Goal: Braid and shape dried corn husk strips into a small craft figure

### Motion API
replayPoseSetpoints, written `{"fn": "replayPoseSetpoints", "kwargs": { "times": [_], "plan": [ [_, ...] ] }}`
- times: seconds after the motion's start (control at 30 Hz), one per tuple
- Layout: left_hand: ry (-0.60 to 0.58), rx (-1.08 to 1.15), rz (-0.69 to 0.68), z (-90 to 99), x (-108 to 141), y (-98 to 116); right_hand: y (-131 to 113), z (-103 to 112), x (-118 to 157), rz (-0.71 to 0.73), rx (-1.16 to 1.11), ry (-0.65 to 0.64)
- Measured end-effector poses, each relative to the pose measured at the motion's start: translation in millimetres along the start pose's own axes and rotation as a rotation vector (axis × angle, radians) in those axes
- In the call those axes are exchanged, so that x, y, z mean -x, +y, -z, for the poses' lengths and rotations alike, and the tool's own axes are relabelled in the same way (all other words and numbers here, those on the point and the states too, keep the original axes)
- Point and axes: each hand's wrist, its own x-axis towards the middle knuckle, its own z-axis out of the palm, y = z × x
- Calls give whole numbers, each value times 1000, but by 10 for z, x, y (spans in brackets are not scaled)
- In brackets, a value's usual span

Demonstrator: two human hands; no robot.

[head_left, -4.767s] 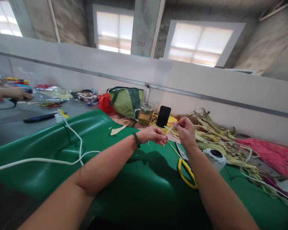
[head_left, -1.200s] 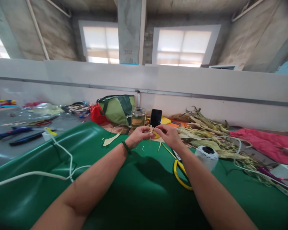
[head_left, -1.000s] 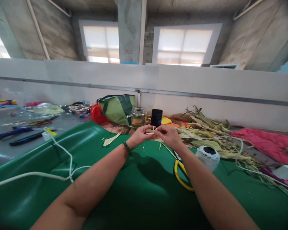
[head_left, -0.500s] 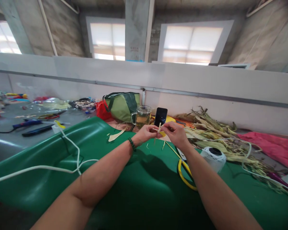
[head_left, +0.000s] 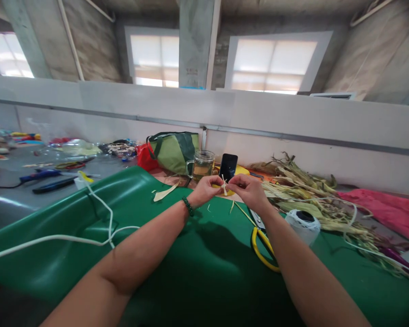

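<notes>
A small pale strip of husk is pinched between my two hands above the green mat. My left hand, with a beaded bracelet on its wrist, grips it from the left. From the right, my right hand closes its thumb and fingers on the same piece. Just beyond the hands stand a dark phone and a glass mug of yellowish liquid. Yellow-handled scissors lie under my right forearm, which partly covers them.
Dried husks are heaped at the right, near a white spool and pink cloth. A green bag sits behind. White cable crosses the mat's left side; tools lie on the grey table.
The husk strip has turned between my fingers and now looks crossed or knotted. My hands have drawn slightly closer together and stay pinched on it.
</notes>
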Motion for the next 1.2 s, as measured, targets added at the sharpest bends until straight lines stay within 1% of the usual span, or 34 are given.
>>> {"fn": "replayPoseSetpoints", "kwargs": {
  "times": [0.1, 0.17, 0.23, 0.3, 0.37, 0.43, 0.53, 0.63, 0.8, 0.97, 1.03, 1.1, 1.2],
  "plan": [
    [20, -95, -30, 30, -1, 21, 50, -5, -7, -9, -76, 51],
    [21, -124, -9, 35, 13, 60, 68, -5, -4, 8, -42, 94],
    [-14, -104, 44, 16, 37, 98, 69, -18, 4, 31, 15, 128],
    [-63, -73, 60, -21, 60, 116, 49, -46, 19, 52, 55, 137],
    [-78, -40, 39, -58, 72, 110, 17, -78, 36, 50, 84, 110],
    [-60, 14, 28, -78, 71, 94, -8, -98, 47, 31, 101, 65],
    [-23, 131, 59, -70, 59, 81, 1, -89, 43, 20, 46, 44],
    [-16, 238, 105, -41, 54, 86, 45, -57, 23, 17, -8, 57],
    [-63, 330, 186, -10, 65, 100, 64, -2, -16, 0, -34, 59],
    [-166, 465, 235, -8, 82, 142, 54, 98, -50, -84, -148, 33],
    [-216, 468, 255, -5, 85, 161, 56, 137, -53, -90, -170, -4],
    [-243, 419, 287, 4, 82, 164, 65, 158, -47, -69, -146, -51],
    [-214, 271, 299, 25, 65, 128, 102, 138, -31, 1, -24, -67]
  ]
}}
